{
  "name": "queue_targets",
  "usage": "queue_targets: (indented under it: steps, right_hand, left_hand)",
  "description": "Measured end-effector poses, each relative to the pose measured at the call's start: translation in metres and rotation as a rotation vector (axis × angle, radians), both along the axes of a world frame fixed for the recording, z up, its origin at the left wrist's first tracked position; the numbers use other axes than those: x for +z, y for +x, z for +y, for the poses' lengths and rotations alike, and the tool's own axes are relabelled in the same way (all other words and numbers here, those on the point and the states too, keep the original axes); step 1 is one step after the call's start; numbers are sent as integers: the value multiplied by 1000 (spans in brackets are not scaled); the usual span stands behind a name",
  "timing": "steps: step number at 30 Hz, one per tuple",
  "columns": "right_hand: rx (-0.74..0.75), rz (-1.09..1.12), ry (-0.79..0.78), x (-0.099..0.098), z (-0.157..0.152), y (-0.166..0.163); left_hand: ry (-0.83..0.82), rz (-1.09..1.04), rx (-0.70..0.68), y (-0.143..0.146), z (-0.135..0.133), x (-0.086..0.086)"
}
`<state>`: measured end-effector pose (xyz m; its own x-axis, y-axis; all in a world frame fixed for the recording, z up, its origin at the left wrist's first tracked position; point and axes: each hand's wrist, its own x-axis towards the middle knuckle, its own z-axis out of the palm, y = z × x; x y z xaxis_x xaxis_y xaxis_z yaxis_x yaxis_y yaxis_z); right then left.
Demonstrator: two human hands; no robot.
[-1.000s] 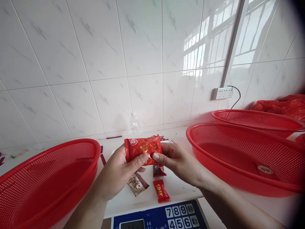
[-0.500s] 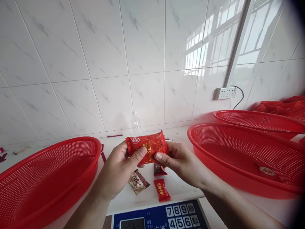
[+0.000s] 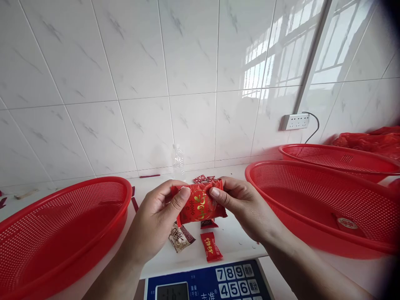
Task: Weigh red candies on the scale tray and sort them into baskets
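A shiny red snack packet (image 3: 200, 205) with gold lettering is stretched between my two hands, above the white pan of a scale. My left hand (image 3: 162, 210) pinches its left end, thumb on the front. On the other end, my right hand (image 3: 239, 204) grips the upper right corner the same way. Beneath the packet lie a cream and brown sachet (image 3: 181, 238), a small red packet (image 3: 211, 247) and a dark packet (image 3: 208, 224) partly covered by the held one. Behind it, small red patterned packets (image 3: 203, 178) show in part.
Red perforated baskets stand at the left (image 3: 125, 187) and right (image 3: 256, 175); the right one contains a red packet (image 3: 347, 223). A blue scale keypad (image 3: 203, 285) is nearest me. A clear bottle (image 3: 178, 162) stands by the tiled wall, below a power strip (image 3: 295, 122).
The red packet has dropped slightly and been turned in my hands, so its printing sits at another angle. My right grip has shifted upward. Patterned packets behind have come into view.
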<state>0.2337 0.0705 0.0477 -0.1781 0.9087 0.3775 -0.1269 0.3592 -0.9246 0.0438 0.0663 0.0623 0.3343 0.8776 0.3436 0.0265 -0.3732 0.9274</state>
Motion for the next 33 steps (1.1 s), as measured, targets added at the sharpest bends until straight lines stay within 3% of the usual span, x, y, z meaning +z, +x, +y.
queue_targets:
  steps: [5,11,16,27,33]
  right_hand:
    - [23,54,-30,-1,0,-2]
    - [-30,105,-54,1,1,-2]
    - [74,-48,-50,0,2,1]
    - [105,-76,-53,0,1,-1]
    - [68,-15,39,-1,0,-1]
  left_hand:
    - [18,25,61,-1,2,-1]
    - [-102,25,-101,2,0,0]
    - [-36,-14,23,2,-1,1]
    - [-44,40,16,-2,6,-4]
    - [-127,17,-111,-2,3,0]
